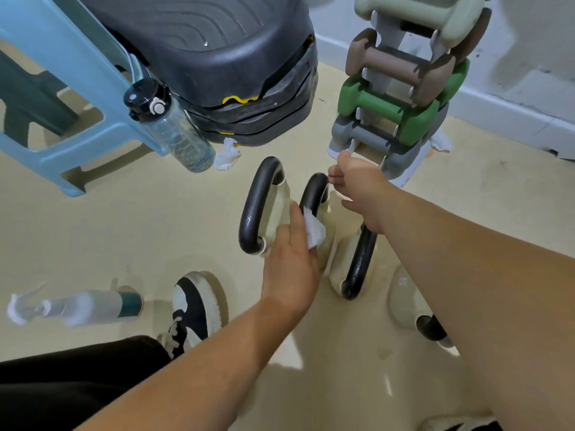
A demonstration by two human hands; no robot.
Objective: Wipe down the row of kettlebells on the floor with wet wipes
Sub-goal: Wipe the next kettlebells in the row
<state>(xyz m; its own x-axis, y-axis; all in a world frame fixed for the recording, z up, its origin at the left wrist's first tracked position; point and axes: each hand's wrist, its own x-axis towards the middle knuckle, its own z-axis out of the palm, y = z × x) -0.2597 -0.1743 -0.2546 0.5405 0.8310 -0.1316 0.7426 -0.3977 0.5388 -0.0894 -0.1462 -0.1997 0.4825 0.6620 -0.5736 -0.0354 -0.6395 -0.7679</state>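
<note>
My left grip (291,259) presses a wet wipe (314,233) on the second kettlebell (323,219) in the floor row; right grip (357,188) closed on its handle. Mid-task, I judge: nearer kettlebells (404,303) probably left.

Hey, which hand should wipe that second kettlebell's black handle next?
Left. The left hand already holds the wet wipe pressed against the second kettlebell's handle. The right hand carries no wipe and rests across the kettlebells, apparently steadying them.
</note>
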